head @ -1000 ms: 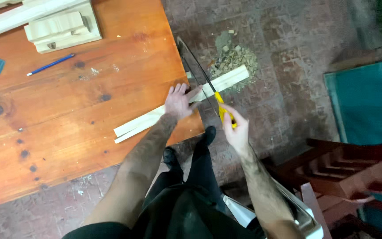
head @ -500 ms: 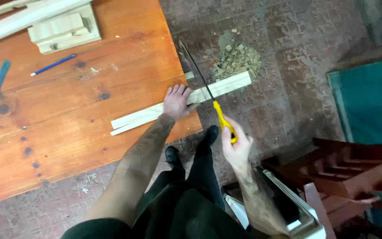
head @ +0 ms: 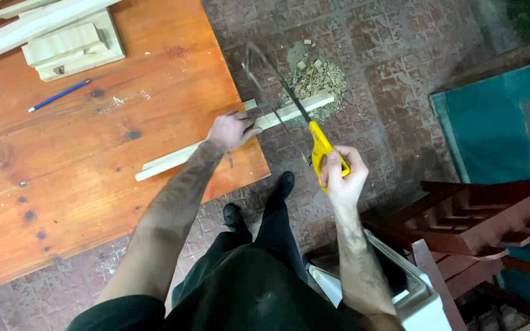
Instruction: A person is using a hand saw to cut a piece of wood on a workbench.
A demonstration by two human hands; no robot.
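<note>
Two hands share the cut: the left hand [head: 231, 130] lies flat, fingers spread, pinning a pale wooden strip [head: 173, 158] at the table's [head: 93, 184] right edge, its end overhanging the floor. The right hand [head: 340, 178] has its fingers wrapped tight around the yellow-handled hacksaw [head: 289, 110], blade across the overhang. Sawing seems underway; the following stroke needs steady downward pressure.
</note>
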